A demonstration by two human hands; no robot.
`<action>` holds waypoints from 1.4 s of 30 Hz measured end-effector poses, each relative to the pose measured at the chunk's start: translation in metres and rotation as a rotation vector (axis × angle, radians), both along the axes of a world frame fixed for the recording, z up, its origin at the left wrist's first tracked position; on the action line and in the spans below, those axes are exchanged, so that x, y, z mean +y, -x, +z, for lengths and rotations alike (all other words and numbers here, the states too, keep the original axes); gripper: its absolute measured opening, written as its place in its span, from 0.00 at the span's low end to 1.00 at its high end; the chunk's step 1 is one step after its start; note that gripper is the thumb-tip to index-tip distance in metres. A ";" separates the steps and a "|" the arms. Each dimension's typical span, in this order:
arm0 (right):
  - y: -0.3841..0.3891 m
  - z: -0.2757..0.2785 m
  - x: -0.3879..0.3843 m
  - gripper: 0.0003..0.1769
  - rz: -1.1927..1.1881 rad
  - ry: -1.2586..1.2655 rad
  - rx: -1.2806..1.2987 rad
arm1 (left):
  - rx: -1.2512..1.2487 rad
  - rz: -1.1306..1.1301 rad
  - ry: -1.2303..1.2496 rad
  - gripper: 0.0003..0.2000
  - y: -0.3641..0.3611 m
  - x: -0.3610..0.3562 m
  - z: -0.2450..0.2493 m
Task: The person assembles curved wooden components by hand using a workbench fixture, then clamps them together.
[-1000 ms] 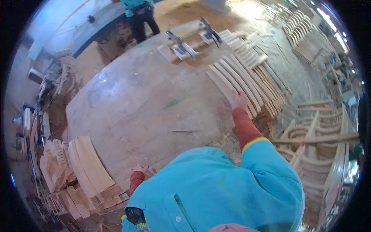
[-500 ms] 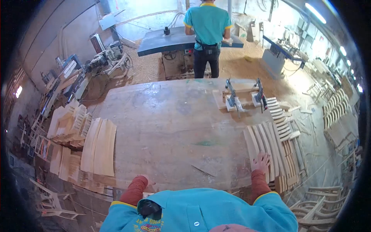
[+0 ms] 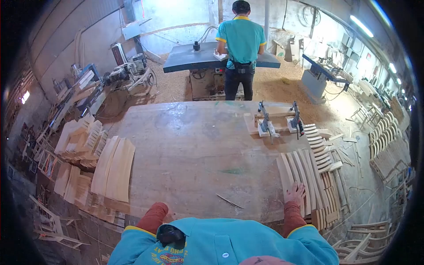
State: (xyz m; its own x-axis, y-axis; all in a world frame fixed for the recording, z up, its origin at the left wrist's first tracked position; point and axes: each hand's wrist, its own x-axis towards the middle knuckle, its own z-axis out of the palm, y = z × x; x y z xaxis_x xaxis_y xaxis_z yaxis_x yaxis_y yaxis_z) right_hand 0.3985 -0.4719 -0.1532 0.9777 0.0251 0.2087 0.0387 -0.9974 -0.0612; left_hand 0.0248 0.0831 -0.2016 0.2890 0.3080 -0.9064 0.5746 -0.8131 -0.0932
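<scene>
My right hand point(image 3: 296, 193) lies with fingers spread on the near end of several curved wooden slats point(image 3: 302, 172), set side by side at the right of the worktable point(image 3: 194, 159). At the table's near edge is my left hand point(image 3: 169, 213), mostly hidden by its rust-coloured sleeve and my shirt; its fingers do not show clearly. A thin wood sliver point(image 3: 229, 201) rests on the tabletop between my hands. Further left lie wide, slightly curved wooden boards point(image 3: 114, 168).
Two clamps point(image 3: 264, 118) stand on wooden pieces at the far right of the table. Stacked wooden parts point(image 3: 79, 137) sit left, and more curved pieces point(image 3: 319, 145) right. Beyond, a co-worker point(image 3: 242, 44) stands at a dark machine table point(image 3: 185, 57).
The view has tilted up a little, so the co-worker's head now shows. My right hand stays on the slats, its fingers slightly shifted. The co-worker's left arm holds a pale piece further left.
</scene>
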 end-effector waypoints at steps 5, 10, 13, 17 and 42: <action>0.001 0.001 -0.002 0.40 0.002 -0.017 0.011 | -0.012 0.014 -0.018 0.34 -0.002 0.006 0.004; 0.002 0.003 -0.001 0.42 -0.014 -0.035 0.024 | -0.011 0.027 -0.038 0.34 -0.001 0.007 0.012; 0.003 0.009 0.003 0.42 -0.029 -0.038 0.053 | -0.008 0.030 -0.047 0.34 0.000 0.006 0.016; 0.008 0.018 0.007 0.41 -0.027 -0.035 0.081 | -0.010 0.039 -0.050 0.34 0.002 0.006 0.014; 0.004 0.008 0.005 0.40 -0.028 0.004 0.023 | -0.032 0.056 -0.052 0.34 0.001 0.004 0.005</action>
State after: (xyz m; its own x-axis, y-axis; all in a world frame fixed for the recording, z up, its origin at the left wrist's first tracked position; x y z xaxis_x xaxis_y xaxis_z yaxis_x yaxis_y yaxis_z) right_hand 0.3944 -0.4671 -0.1452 0.9825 -0.0014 0.1862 0.0095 -0.9983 -0.0576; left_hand 0.0239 0.0868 -0.1966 0.2983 0.3711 -0.8794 0.6225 -0.7740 -0.1155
